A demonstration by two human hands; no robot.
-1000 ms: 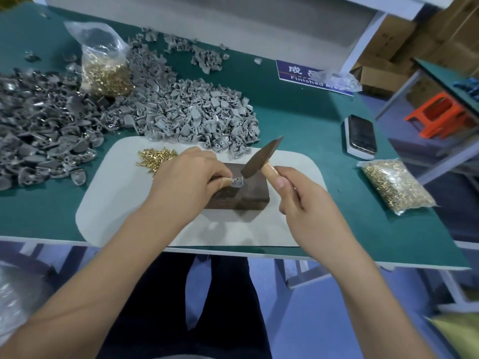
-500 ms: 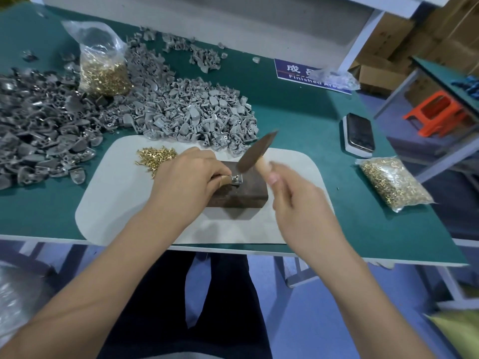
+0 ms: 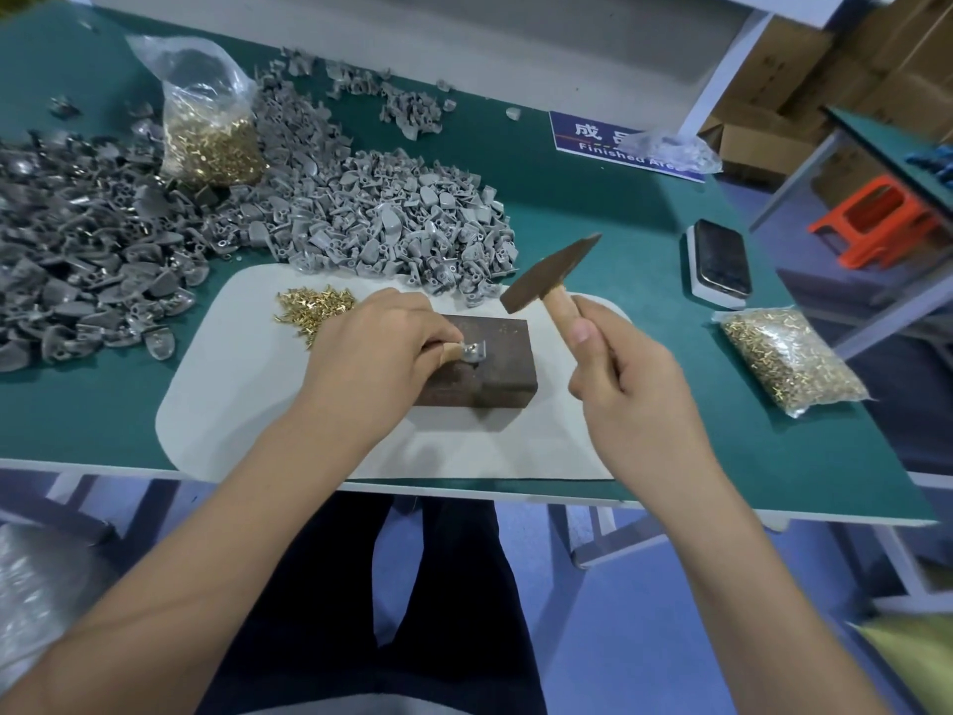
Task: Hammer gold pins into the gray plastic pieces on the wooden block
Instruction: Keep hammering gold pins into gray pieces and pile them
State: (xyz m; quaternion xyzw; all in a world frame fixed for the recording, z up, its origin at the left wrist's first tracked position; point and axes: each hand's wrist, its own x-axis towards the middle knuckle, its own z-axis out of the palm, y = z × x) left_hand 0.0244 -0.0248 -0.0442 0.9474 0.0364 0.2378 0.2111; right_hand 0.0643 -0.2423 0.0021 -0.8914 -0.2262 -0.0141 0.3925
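Observation:
A dark wooden block [image 3: 503,361] lies on a white mat [image 3: 242,384]. On its top sits one small gray plastic piece [image 3: 475,351], pinched by my left hand [image 3: 381,363] at the block's left side. My right hand [image 3: 626,381] grips the wooden handle of a hammer [image 3: 549,275], whose dark head is raised above and to the right of the piece. Loose gold pins [image 3: 314,307] lie in a small heap on the mat, just left of my left hand.
Big heaps of gray plastic pieces [image 3: 381,219] cover the green table [image 3: 593,219] behind and left of the mat. One bag of gold pins [image 3: 211,131] stands at the back left, another bag of pins [image 3: 789,361] lies right. A phone [image 3: 719,260] rests at the right.
The hammer head has swung up and to the right, away from the gray piece. My left hand stays on the piece at the block.

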